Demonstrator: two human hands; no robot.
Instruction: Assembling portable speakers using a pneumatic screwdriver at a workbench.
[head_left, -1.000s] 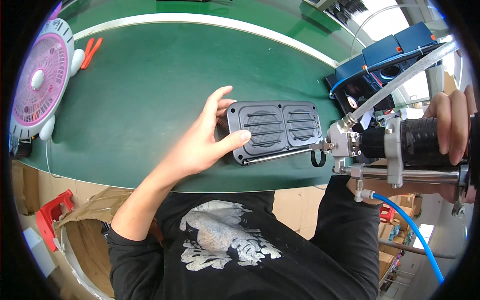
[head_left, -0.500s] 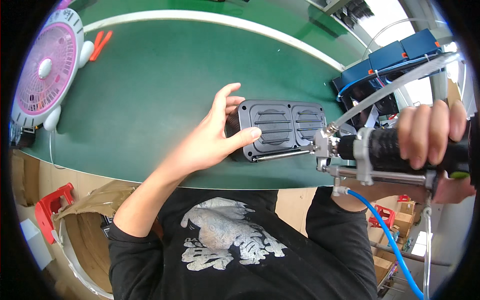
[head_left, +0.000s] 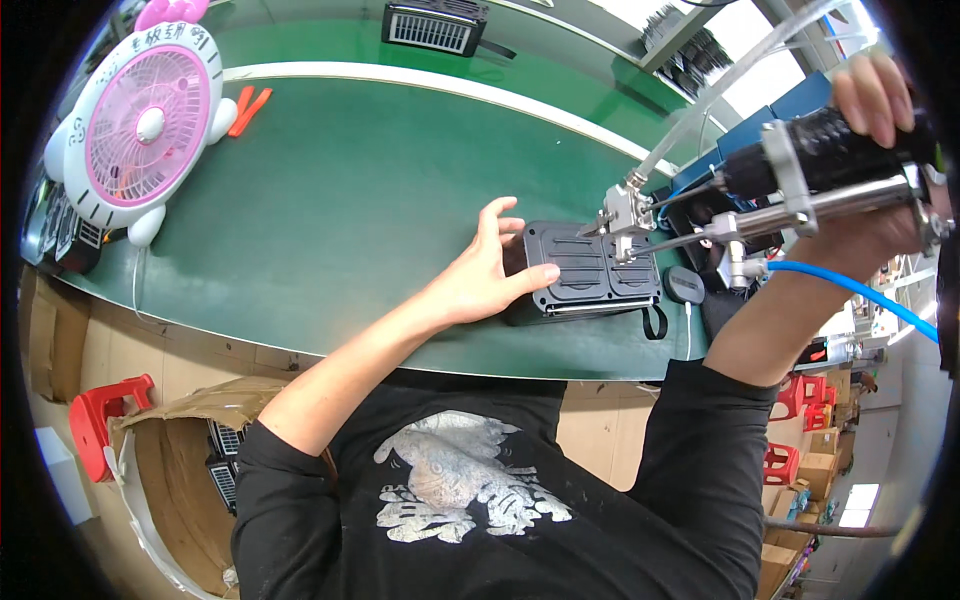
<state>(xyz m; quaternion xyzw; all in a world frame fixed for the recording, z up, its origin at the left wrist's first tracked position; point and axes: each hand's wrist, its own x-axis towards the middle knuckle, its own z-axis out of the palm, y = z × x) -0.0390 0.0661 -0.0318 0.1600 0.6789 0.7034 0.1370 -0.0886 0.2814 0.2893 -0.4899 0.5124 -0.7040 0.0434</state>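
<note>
A black speaker (head_left: pixel 565 268) with two ribbed grille panels lies on the green bench, a short strap loop (head_left: pixel 655 323) at its near right corner. My left hand (head_left: pixel 480 277) grips its left end, thumb on the top face and fingers round the far side. In my right hand (head_left: pixel 878 105) is a screwdriver (head_left: pixel 830 152), a powered one with black grip, metal guide rods, clear tube and blue hose. Its metal head hangs over the far right part of the speaker; whether the tip touches a screw cannot be made out.
A pink and white fan (head_left: pixel 150 125) stands at the left, beside an orange tool (head_left: pixel 250 112). Close to the speaker's right end is a small dark device (head_left: pixel 684 285) with a white cable. Another black unit (head_left: pixel 435 27) lies beyond the pale strip. Below left, a carton (head_left: pixel 170 490) holds several units.
The screwdriver head has moved from the speaker's near right corner to its far side, the tool now slanting up to the right. My left hand keeps its hold.
</note>
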